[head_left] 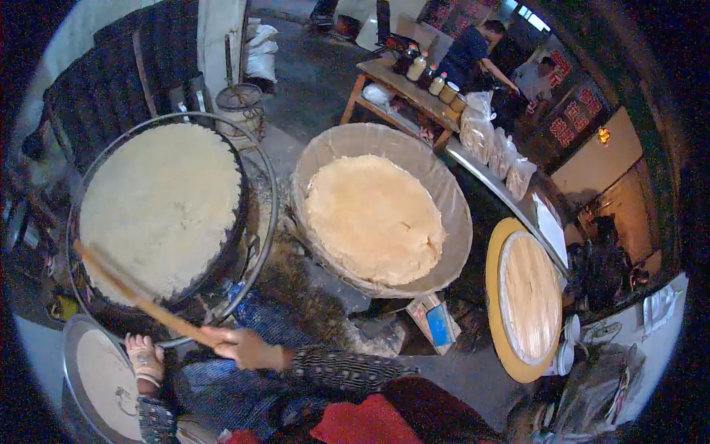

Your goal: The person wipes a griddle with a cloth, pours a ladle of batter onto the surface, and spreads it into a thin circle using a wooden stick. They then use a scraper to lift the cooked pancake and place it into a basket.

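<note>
My right hand (242, 348) is closed round the near end of a long wooden stick (144, 302), whose far end lies over the left edge of a round black griddle. A pale, thin sheet of batter (159, 207) covers that griddle. At the lower left, my left hand (145, 358) rests at the rim of a metal basin (74, 348) of pale batter (107, 381); its fingers are bent, and whether they grip the rim is unclear. A metal ring (272, 214) surrounds the griddle.
A large cloth-lined basket (455, 214) holds stacked round pancakes (373, 218). Right of it stands a round yellow board (497, 296) with a wooden lid (529, 296). Bottles (416, 68) stand on a wooden table (392, 78). Behind it are a person (467, 59) and another person (534, 78).
</note>
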A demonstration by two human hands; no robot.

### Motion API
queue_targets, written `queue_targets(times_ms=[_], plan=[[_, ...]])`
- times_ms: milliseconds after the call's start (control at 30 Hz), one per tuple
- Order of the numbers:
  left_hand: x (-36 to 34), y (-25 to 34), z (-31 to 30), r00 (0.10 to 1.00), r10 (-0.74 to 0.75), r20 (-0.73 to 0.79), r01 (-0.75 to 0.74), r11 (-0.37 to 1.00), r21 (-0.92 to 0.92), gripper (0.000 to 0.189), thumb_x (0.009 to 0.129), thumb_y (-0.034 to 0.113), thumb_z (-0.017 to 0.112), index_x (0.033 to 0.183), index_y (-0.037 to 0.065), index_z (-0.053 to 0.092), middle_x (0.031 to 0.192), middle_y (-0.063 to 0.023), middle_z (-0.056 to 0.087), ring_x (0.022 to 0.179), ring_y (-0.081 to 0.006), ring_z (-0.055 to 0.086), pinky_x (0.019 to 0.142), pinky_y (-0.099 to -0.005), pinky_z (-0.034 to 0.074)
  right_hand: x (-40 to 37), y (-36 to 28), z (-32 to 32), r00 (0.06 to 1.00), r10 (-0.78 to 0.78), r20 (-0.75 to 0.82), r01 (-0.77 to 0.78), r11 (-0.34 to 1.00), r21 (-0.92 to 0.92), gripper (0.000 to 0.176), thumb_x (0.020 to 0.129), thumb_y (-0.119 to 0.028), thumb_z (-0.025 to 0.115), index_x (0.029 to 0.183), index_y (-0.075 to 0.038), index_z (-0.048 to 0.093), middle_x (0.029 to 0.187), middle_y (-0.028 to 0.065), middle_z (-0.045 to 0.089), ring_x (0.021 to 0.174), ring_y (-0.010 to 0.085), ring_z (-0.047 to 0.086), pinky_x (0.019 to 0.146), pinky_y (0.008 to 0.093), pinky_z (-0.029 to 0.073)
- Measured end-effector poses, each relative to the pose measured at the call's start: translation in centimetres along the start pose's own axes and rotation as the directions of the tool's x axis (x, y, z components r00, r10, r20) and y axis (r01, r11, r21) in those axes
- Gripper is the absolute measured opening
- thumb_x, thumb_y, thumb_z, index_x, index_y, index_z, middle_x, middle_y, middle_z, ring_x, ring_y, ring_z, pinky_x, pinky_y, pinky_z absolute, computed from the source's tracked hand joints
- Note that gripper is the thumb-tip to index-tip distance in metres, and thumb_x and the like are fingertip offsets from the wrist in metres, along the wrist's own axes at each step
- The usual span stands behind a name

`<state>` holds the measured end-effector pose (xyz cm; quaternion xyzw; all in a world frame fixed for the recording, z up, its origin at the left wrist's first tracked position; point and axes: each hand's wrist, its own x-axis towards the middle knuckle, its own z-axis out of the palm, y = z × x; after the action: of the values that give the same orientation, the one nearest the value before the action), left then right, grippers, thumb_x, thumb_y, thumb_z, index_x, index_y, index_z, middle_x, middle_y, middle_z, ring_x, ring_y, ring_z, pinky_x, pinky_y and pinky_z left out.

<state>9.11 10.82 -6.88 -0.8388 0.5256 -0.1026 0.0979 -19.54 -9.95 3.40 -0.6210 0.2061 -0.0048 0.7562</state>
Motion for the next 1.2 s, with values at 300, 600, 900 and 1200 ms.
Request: queue_targets(times_ms=[300, 600, 900, 1200], plan=[[1.5, 16.8, -0.7, 0.941, -0.027, -0.336, -0.079, 0.951, -0.298, 0.016, 0.084, 0.025, 0.049, 0.087, 0.009, 0.052, 0.095, -0.0085, 0.054, 0.093, -0.0224, 0.05, 0.081, -0.0394, 0.043, 0.3, 4.3, 2.3, 0.966, -0.259, -0.002, 0.259, 0.965, 0.04, 0.039, 0.091, -0.019, 0.053, 0.13, -0.014, 0.05, 0.079, 0.0059, 0.063, 0.065, 0.0144, 0.059, 0.057, 0.0292, 0.049], [9.7, 13.7, -21.3, 0.955, 0.064, -0.291, -0.204, 0.851, -0.483, 0.079, 0.06, 0.031, 0.071, 0.125, -0.003, 0.042, 0.126, -0.0202, 0.043, 0.124, -0.0377, 0.035, 0.105, -0.0472, 0.024, -13.1, 1.5, -4.7, 0.991, -0.02, -0.133, 0.005, 0.993, -0.118, 0.05, 0.089, -0.014, 0.055, 0.137, -0.015, 0.042, 0.071, -0.0022, 0.054, 0.046, 0.0057, 0.046, 0.04, 0.0206, 0.037], [31.1, 19.9, -14.1, 0.86, 0.499, -0.105, -0.505, 0.803, -0.317, 0.069, 0.062, 0.05, 0.071, 0.106, -0.001, 0.056, 0.111, -0.0179, 0.054, 0.114, -0.0332, 0.046, 0.1, -0.0396, 0.036, -8.0, -1.7, -8.9, 0.911, 0.299, -0.285, -0.119, 0.85, 0.513, 0.052, 0.094, -0.03, 0.044, 0.143, -0.024, 0.028, 0.053, -0.0049, 0.028, 0.038, 0.0048, 0.025, 0.036, 0.0207, 0.025], [29.7, 5.8, -7.7, 0.915, 0.22, -0.339, -0.329, 0.892, -0.31, 0.067, 0.059, 0.048, 0.07, 0.102, -0.001, 0.056, 0.109, -0.0181, 0.056, 0.115, -0.0358, 0.046, 0.101, -0.0402, 0.035, 2.7, -3.5, -8.4, 0.969, 0.246, 0.0, -0.217, 0.855, 0.472, 0.053, 0.095, -0.029, 0.045, 0.143, -0.017, 0.027, 0.052, -0.0041, 0.034, 0.04, 0.0053, 0.031, 0.036, 0.0216, 0.026]])
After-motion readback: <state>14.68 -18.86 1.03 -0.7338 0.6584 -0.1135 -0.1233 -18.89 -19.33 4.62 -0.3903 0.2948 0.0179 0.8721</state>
